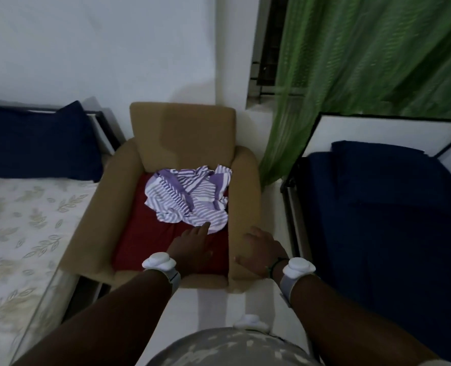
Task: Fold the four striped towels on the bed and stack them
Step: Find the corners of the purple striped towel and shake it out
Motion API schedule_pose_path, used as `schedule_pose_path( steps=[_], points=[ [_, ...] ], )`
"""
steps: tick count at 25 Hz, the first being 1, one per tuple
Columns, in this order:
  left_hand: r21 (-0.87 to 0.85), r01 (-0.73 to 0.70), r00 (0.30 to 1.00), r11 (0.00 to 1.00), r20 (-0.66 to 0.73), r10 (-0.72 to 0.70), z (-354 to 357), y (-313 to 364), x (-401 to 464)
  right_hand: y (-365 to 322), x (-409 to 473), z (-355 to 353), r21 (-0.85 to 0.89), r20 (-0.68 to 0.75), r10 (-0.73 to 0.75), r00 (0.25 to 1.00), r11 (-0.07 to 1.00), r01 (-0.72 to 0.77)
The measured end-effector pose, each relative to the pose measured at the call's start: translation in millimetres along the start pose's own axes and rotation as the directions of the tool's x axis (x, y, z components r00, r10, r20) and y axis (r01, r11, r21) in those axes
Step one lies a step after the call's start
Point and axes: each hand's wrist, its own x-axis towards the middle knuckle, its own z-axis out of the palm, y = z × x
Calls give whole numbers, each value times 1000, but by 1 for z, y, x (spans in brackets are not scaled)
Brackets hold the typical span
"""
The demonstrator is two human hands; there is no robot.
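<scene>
Reaching at 12 o'clock, our left hand (192,244) stretches open fingers (204,226) to the crumpled striped towels (187,196); our right hand (261,250) rests flat, holding nothing, bracing on the armchair (245,186)

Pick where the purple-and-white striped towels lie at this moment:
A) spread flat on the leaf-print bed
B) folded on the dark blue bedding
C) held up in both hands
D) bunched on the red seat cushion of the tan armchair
D: the striped towels sit in a crumpled heap on the red seat cushion of the tan armchair, with the left hand reaching toward their near edge.
</scene>
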Motion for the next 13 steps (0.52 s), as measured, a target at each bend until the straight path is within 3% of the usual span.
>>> schedule_pose_path(
  steps=[4,9,13],
  points=[
    [-83,38,999,996,6,-38,6,-20,-8,-25,23,8,-18,52,-27,998,999,28],
    [-196,209,977,958,82,-196,34,-57,9,-24,103,40,-16,130,-20,991,1000,22],
    [-264,264,964,928,67,-256,38,-70,42,-25,150,41,34,212,-32,977,999,26]
  ],
)
